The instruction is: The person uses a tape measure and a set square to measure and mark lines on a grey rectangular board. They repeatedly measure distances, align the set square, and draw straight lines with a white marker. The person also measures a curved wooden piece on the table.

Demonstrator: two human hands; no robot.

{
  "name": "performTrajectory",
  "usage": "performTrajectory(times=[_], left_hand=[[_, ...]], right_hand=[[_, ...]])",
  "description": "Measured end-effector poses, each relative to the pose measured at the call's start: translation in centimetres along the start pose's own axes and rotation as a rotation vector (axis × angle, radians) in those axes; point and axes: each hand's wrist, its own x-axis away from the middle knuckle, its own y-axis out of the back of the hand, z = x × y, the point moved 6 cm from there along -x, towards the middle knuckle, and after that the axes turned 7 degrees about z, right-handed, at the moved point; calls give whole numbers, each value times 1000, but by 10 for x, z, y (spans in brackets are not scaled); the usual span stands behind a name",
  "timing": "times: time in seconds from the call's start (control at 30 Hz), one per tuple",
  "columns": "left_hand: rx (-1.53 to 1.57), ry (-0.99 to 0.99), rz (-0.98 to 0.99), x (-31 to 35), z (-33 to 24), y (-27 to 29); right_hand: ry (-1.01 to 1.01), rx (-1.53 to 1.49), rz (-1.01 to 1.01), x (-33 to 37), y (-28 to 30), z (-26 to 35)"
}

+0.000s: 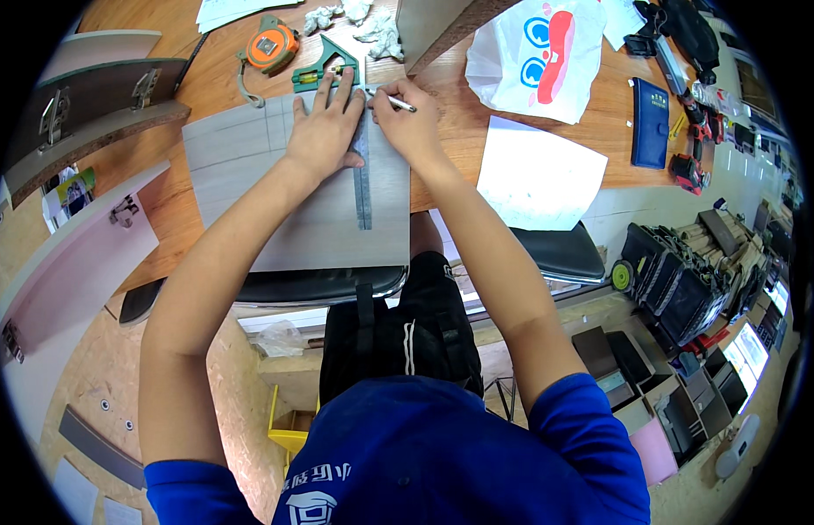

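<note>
A grey board (pixel 293 219) with thin drawn lines lies on the wooden table, its near edge over a black chair seat. Across it runs the steel blade of a combination square (pixel 364 197), whose green head (pixel 330 66) sits at the board's far edge. My left hand (pixel 324 127) lies spread over the blade and close to the head, pressing them down. In my right hand (pixel 405 122) is a pen (pixel 396 102), gripped between the fingers beside the blade's right edge, near the far end of the board. The pen's tip is too small to make out.
An orange tape measure (pixel 271 45) and crumpled paper (pixel 380 35) lie beyond the board. To the right are a white sheet (pixel 542 173), a white plastic bag (pixel 534 61), a blue notebook (pixel 650 122) and a red drill (pixel 689 171). Hinged panels (pixel 101 105) stand at left.
</note>
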Motion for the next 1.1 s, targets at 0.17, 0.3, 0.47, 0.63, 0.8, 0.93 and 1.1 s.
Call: performTrajectory(times=[0.17,0.3,0.47,0.63,0.8,0.93,1.1], left_hand=[[11,10,-20,1,4,-4],[5,6,-28,-1,5,-6],[-11,2,-35,0,4,-4],[28,-43,-42,3,4,3],[79,-79,-164,6,17,7],[211,-191,-260,-3,38,13],[206,40,-280,-32,34,26]], right_hand=[[-88,81,121,67,1,0],[-235,196,229,153,1,-13],[-53,-47,107,200,13,16],[353,499,259,192,21,29],[231,675,503,193,-19,7],[233,705,436,196,-27,5],[205,683,413,196,-27,5]])
